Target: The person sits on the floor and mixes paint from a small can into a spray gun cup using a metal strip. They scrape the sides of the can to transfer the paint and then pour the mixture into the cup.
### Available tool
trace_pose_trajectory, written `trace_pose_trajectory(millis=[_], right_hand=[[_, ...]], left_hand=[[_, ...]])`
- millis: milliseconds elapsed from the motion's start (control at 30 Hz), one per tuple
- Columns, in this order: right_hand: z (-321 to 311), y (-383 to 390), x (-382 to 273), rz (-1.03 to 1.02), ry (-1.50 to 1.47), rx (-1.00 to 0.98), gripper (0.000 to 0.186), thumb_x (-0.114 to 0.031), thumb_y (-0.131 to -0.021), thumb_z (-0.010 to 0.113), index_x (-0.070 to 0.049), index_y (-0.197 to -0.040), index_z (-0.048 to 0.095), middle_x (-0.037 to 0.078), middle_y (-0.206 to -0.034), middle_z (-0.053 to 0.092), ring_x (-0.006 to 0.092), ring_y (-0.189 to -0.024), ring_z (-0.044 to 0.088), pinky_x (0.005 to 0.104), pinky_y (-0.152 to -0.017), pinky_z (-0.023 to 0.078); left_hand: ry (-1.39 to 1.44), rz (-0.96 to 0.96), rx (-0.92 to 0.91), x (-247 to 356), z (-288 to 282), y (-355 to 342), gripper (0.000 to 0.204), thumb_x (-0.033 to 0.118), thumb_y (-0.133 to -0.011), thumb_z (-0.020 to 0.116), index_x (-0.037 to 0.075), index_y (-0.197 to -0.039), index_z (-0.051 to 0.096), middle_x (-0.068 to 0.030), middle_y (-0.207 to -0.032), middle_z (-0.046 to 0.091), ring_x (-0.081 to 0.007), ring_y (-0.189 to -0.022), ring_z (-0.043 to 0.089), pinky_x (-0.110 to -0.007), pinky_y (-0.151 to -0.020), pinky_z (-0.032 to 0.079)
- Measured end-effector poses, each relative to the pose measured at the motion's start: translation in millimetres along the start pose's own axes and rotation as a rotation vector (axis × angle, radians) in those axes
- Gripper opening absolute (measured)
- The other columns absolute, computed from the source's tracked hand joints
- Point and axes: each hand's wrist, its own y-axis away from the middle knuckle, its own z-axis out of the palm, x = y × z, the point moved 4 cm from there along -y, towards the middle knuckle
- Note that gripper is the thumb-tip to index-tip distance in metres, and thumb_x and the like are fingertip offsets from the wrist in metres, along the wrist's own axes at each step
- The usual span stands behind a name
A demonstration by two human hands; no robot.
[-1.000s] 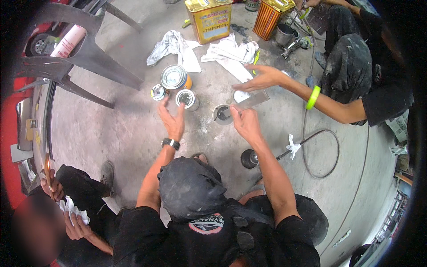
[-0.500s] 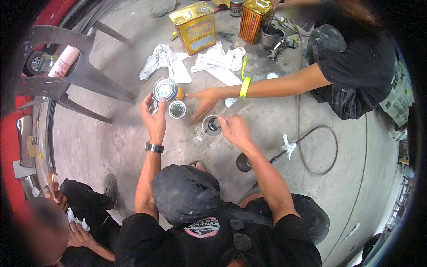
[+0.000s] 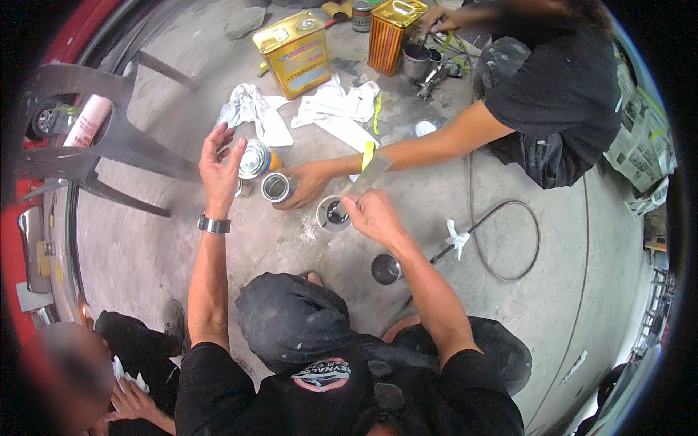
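Note:
My left hand (image 3: 221,156) is raised with its fingers apart and holds nothing. Just right of it stands a can (image 3: 256,158) with a metal lid and an orange-blue side. My right hand (image 3: 373,216) pinches a clear flat strip (image 3: 368,179), which slants up from beside a cup (image 3: 321,216) with dark liquid inside. Whether the strip's lower end dips into the liquid is hidden by my fingers. Between my hands, a co-worker's hand (image 3: 313,182) reaches in from the right and wraps round a small open can (image 3: 275,188).
White cloths (image 3: 338,105) lie beyond the cans, by a yellow thinner tin (image 3: 294,58). A dark metal cup (image 3: 386,269) with a hose (image 3: 534,254) stands by my right forearm. A grey plastic chair (image 3: 116,131) is at left. Another person sits at lower left.
My left hand has come off the lidded can and lifted away. The co-worker's hand has closed round the small can. The strip in my right hand now stands more upright.

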Motion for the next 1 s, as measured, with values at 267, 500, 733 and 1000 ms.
trace_pose_trajectory(millis=[267, 500, 733, 1000], right_hand=[[-28.2, 9.1, -3.3, -0.08, 0.035, -0.192, 0.057, -0.037, -0.094, 0.062, 0.012, -0.068, 0.053, 0.033, -0.065, 0.048, 0.0511, -0.063, 0.053, 0.0526, -0.061, 0.044], [-76.5, 14.6, -11.6, -0.129, 0.015, -0.102, 0.051, -0.034, -0.096, 0.061, 0.01, -0.071, 0.056, 0.032, -0.067, 0.047, 0.0516, -0.065, 0.049, 0.0517, -0.058, 0.041], [-100.4, 32.7, 23.6, 0.098, 0.055, 0.107, 0.035, -0.028, -0.099, 0.063, 0.004, -0.087, 0.068, 0.026, -0.068, 0.052, 0.0331, -0.055, 0.051, 0.0421, -0.057, 0.044], [-111.4, 54.1, 35.1, 0.217, -0.123, 0.331, 0.025, -0.021, -0.095, 0.066, -0.005, -0.11, 0.076, 0.024, -0.086, 0.068, 0.0413, -0.073, 0.067, 0.0429, -0.064, 0.051]], left_hand=[[-0.014, 0.125, -0.122, 52.2, 53.2, -48.9, 0.058, 0.027, -0.094, 0.076, 0.002, -0.141, 0.053, -0.0143, -0.127, 0.067, -0.0211, -0.117, 0.064, -0.037, -0.099, 0.05], [0.195, 0.079, -0.088, 27.0, 142.7, -133.7, 0.053, 0.038, -0.106, 0.059, 0.0, -0.142, 0.051, -0.0117, -0.124, 0.066, -0.0169, -0.113, 0.062, -0.03, -0.092, 0.051], [0.018, 0.082, -0.102, -17.8, 277.7, -160.3, 0.057, 0.036, -0.097, 0.069, -0.007, -0.133, 0.055, -0.014, -0.106, 0.069, -0.0215, -0.096, 0.066, -0.036, -0.089, 0.052], [-0.148, 0.162, -0.115, -43.8, 399.8, -209.5, 0.105, 0.038, -0.072, 0.089, -0.011, -0.147, 0.034, -0.032, -0.14, 0.05, -0.0435, -0.131, 0.049, -0.046, -0.112, 0.039]])
